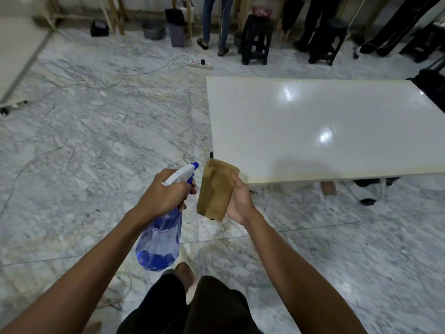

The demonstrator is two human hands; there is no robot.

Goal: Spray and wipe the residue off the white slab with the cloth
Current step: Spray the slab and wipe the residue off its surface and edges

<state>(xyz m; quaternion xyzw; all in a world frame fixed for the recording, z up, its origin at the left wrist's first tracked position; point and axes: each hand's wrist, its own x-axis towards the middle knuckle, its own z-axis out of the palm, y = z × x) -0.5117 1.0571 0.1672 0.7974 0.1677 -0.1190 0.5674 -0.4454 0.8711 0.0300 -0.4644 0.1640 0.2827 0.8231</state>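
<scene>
Left hand (166, 194) gripping an upright spray bottle (160, 239), nozzle aimed at the cloth (215, 191) clasped lengthwise in right hand (240, 201), white slab (325, 126) beyond

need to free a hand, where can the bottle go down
The slab top is bare from its near left corner, by the cloth, to the far edge. Bare floor lies left of it. Cables and stools crowd the far wall.
</scene>
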